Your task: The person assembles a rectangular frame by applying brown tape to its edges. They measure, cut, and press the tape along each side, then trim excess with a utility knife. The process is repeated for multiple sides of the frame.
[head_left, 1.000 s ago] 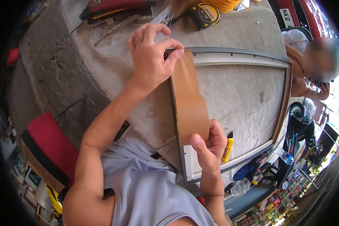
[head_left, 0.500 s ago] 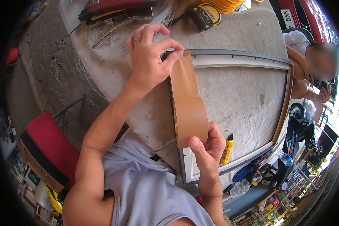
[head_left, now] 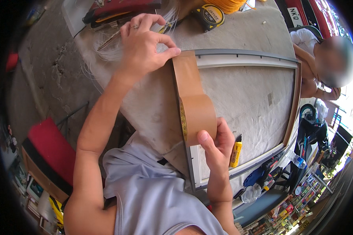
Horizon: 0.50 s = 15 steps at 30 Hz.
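A wide roll of brown packing tape (head_left: 200,119) is in my right hand (head_left: 219,147), its thumb on the near edge and its fingers round the right side. From the roll a strip of tape (head_left: 187,74) runs away from me along the left side of a rectangular frame (head_left: 247,58) with grey and white edges. At the frame's far left corner, the thumb and forefinger of my left hand (head_left: 145,47) are pinched together at the strip's end, the other fingers raised. Inside the frame lies a yellow marker (head_left: 235,154) with a black tip, just right of my right hand.
A black-and-yellow tape measure (head_left: 208,17), an orange cord coil (head_left: 225,4), clear line (head_left: 106,45) and a red tool case (head_left: 119,8) lie on the table's far side. A person (head_left: 306,43) sits at the right. A red-topped seat (head_left: 51,150) stands at the left.
My left hand has shifted a little left and away from me at the strip's end. The roll and my right hand sit slightly farther up in the picture, as the whole view has also shifted.
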### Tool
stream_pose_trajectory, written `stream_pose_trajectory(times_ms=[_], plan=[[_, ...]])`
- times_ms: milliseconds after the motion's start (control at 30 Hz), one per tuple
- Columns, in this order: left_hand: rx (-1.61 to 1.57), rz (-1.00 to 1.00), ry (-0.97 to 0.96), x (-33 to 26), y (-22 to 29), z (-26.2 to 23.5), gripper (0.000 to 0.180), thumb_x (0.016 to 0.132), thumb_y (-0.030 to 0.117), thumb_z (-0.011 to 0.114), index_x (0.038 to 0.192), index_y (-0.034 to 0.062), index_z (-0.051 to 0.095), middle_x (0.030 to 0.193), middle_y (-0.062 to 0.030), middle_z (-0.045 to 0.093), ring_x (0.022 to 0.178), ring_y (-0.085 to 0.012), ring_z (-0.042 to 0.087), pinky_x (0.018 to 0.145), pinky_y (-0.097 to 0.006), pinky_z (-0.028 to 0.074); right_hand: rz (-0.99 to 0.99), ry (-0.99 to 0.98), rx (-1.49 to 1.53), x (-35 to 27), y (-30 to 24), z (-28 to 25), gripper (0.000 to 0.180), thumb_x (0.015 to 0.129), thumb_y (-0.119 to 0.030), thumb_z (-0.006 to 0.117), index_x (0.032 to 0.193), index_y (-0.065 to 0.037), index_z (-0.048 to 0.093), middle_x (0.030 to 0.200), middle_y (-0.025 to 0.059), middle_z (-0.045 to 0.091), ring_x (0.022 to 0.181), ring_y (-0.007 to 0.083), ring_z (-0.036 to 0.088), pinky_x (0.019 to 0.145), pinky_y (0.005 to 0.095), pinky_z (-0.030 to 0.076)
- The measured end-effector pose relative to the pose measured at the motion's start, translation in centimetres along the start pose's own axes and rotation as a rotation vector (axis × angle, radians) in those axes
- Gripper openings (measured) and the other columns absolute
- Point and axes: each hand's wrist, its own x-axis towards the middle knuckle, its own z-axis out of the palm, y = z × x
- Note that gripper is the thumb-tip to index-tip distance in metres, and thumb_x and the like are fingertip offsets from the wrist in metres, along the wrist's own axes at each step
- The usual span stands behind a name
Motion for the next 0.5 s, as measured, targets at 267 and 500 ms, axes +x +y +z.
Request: stream_pose_trajectory(times_ms=[267,500], plan=[[-0.071,0.047,-0.222,4.6,3.6,4.0,0.024,0.081,0.031,0.070,0.065,0.0130,0.071,0.089,-0.0030,0.066,0.087,-0.0292,0.064,0.071,-0.045,0.048,-0.020,0.040,-0.275,0.2,1.0,-1.0,0.032,0.093,-0.029,0.067,0.091,0.003,0.068,0.072,0.0009,0.063,0.068,0.0077,0.053,0.090,0.0328,0.045],[0.372,0.170,-0.413,5.4,3.1,7.4,0.025,0.095,0.025,0.055,0.105,0.0043,0.065,0.094,-0.0175,0.071,0.083,-0.0342,0.070,0.071,-0.048,0.058,-0.070,-0.018,-0.440,0.0,1.6,-2.2,0.039,0.089,-0.036,0.070,0.082,0.002,0.071,0.063,0.0045,0.065,0.066,0.0109,0.062,0.100,0.0399,0.044]])
